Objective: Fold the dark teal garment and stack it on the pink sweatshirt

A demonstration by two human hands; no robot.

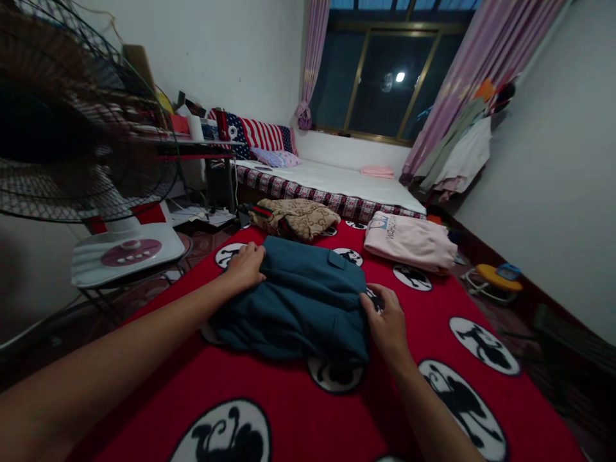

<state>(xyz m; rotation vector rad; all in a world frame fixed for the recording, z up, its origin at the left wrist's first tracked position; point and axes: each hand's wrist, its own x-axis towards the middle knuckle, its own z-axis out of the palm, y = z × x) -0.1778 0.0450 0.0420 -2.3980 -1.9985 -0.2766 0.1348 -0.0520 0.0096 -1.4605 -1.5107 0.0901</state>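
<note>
A folded dark teal garment [301, 301] with a pocket flap lies on a red bedspread [298, 410] printed with black-and-white round figures. My left hand [245, 264] rests on the garment's left edge, its fingers curled over the fabric. At the garment's right edge my right hand [387, 321] pinches the cloth with bent fingers. Both forearms reach in from the bottom of the view.
A tan patterned garment [296, 217] and a folded pink garment [409, 240] lie farther back on the bedspread. A standing fan [72, 128] is close on the left. Behind is a second bed [337, 183], a cluttered desk [192, 131], and clothes hanging by the curtained window [462, 147].
</note>
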